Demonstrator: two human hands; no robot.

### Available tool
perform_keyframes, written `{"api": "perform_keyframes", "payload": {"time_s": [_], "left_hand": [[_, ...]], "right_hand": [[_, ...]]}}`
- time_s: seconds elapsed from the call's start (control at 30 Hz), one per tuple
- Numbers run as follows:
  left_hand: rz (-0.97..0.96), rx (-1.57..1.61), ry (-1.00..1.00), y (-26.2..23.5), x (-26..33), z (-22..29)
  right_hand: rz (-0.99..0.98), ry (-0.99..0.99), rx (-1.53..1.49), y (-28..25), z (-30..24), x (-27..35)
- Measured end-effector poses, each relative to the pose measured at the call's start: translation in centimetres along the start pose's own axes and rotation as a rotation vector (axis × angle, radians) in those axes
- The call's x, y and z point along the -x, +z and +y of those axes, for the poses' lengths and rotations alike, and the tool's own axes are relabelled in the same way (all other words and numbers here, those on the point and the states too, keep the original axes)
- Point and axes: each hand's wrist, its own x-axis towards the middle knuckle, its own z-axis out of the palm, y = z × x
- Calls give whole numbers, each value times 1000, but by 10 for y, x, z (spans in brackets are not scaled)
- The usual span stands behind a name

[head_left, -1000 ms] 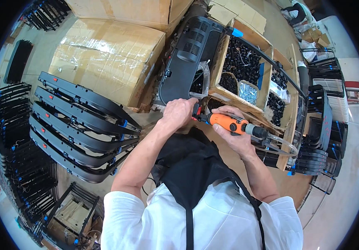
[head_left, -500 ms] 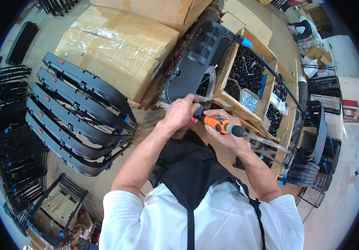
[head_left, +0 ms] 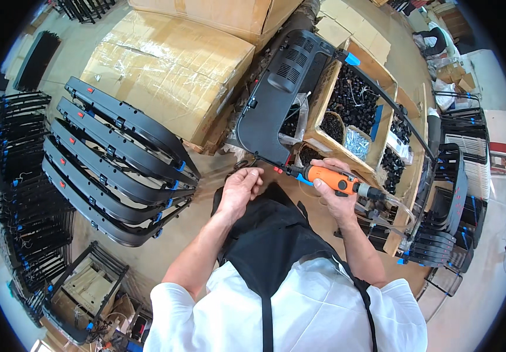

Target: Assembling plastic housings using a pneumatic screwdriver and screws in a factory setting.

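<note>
Where the right hand (head_left: 333, 189) wraps the orange powered screwdriver (head_left: 330, 179), the fingers are shut round its barrel, and the tool's long axis runs nearly level, bit end toward the person's left, hose end toward the right.

- Bit tip: lies just beside the lower edge of the black moulded panel (head_left: 276, 100), close to a small red mark on that edge; whether it touches a screw cannot be told.
- Left hand (head_left: 240, 189): fingers curled narrow, pinched at the tips just under the same lower edge; something small may sit between them, too small to make out. It lies just left of the bit tip, nearer to the panel's lower corner than the right hand is.
- Black moulded panel: leans lengthwise away from the person, its vented top end far, its rounded bottom end near the two hands, resting against the wooden compartment tray (head_left: 323, 105).
- Wooden compartment tray: holds heaps of small black parts (head_left: 356, 100) and a bag of bright screws (head_left: 356, 144); its right side is partly covered by the panel's thin black rim.
- Clear hose (head_left: 391, 205): trails from the tool's rear toward the right.
- Stacked black curved frames (head_left: 118, 152): well apart at the left, beside the taped cardboard carton (head_left: 171, 70).
- Dark apron (head_left: 265, 246): hides the surface beneath the hands.
</note>
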Motion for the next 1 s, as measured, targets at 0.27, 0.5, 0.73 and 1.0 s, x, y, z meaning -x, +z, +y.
{"api": "perform_keyframes", "payload": {"time_s": [0.27,0.5,0.73,1.0], "left_hand": [[-26,-19,-57,6,-8,-21],[55,-2,-59,6,-8,-12],[207,65,224,-9,-24,45],[166,261,216,-5,-38,45]], "right_hand": [[58,-32,-5,0,6,5],[-26,-39,-65,-5,12,6],[-356,-252,201,-5,-7,-14],[-424,-162,237,-5,-13,-27]]}}
